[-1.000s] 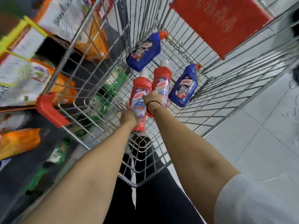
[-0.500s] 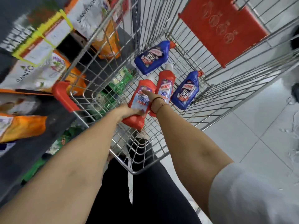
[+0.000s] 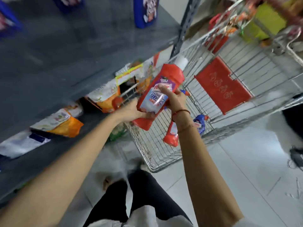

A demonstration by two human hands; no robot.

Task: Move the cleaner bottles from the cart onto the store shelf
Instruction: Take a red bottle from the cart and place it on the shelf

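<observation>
A red cleaner bottle [image 3: 165,84] with a white cap is lifted above the wire cart [image 3: 164,161], tilted, cap up and to the right. My left hand [image 3: 131,111] grips its base from the left. My right hand [image 3: 174,99] holds its right side, one finger laid across the label. Inside the cart, behind my right forearm, lie a second red bottle [image 3: 171,136] and a blue bottle [image 3: 200,122]. The dark grey store shelf [image 3: 57,54] runs along the left, with a blue bottle [image 3: 145,11] standing at its back.
Orange and white pouches [image 3: 106,99] fill the lower shelf under the grey one. A red child-seat flap [image 3: 221,86] hangs in the cart. More goods sit at the cart's far end [image 3: 262,22]. Pale floor tiles lie to the right, my dark trousers below.
Both hands have lifted one red bottle out of the cart toward the shelf. The view has swung up and left, bringing the grey shelf into sight.
</observation>
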